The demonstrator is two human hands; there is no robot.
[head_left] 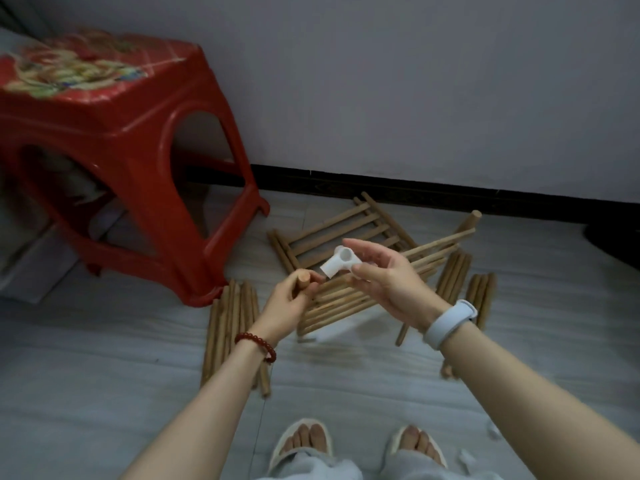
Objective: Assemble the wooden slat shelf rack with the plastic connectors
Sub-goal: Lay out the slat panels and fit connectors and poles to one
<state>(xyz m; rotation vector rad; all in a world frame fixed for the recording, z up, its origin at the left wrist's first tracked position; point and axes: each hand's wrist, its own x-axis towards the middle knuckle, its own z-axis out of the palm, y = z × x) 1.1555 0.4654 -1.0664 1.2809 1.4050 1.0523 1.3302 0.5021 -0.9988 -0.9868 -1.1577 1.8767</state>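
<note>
our right hand (384,278) pinched a white plastic connector (337,262) with round open sockets, just beside our left hand (289,299), whose grip was curled round a round-ended wooden dowel (303,279).

The stool (131,140) stands on the floor (104,358) at the left, by the wall (415,81). The slat panel (346,230) lies flat to its right, near the wall, with loose sticks (232,327) in front. The 2 hands are above them: the left hand (287,306) with a dowel (304,279), the right hand (388,282) with a connector (337,261)
</note>
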